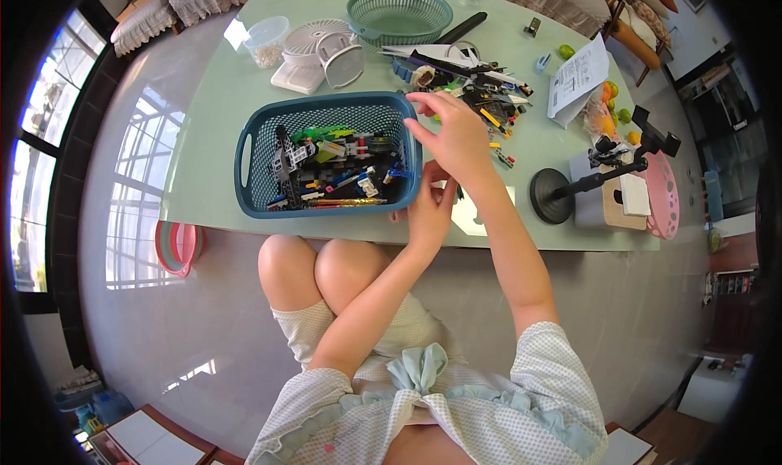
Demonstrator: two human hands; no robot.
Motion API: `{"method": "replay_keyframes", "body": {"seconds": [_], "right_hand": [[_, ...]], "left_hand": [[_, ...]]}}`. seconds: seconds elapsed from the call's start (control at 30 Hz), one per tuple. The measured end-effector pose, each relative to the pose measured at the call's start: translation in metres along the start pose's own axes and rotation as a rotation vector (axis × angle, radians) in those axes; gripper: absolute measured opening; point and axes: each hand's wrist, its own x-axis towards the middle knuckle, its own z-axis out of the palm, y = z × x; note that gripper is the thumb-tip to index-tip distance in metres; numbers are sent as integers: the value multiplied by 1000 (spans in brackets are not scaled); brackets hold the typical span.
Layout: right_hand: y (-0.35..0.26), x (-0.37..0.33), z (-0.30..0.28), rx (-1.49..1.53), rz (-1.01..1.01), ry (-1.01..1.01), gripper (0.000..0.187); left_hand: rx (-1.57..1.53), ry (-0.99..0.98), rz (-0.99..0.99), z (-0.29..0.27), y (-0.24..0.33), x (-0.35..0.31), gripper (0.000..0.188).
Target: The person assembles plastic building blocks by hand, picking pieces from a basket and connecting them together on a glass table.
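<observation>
Basket (pixel 326 213) part-filled with bricks (pixel 334 150); pile (pixel 486 98) left outside its right end. There, our right hand (pixel 457 141) spread; left hand (pixel 431 215), we cannot tell.

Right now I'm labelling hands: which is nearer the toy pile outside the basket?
Right: right hand is beside the pile; left hand is farther, at the near right corner of the basket.
</observation>
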Motion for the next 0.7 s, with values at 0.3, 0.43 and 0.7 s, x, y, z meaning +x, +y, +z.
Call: {"method": "replay_keyframes", "body": {"seconds": [0.3,0.43,0.7], "right_hand": [[46,-77,-23,142,305,27,24],[49,-113,-26,158,354,-14,32],[54,-123,-4,65,356,182,25]], "left_hand": [[-57,63,99,4,-5,3,25],[195,71,295,8,4,6,22],[191,9,207,17,2,24,36]]}}
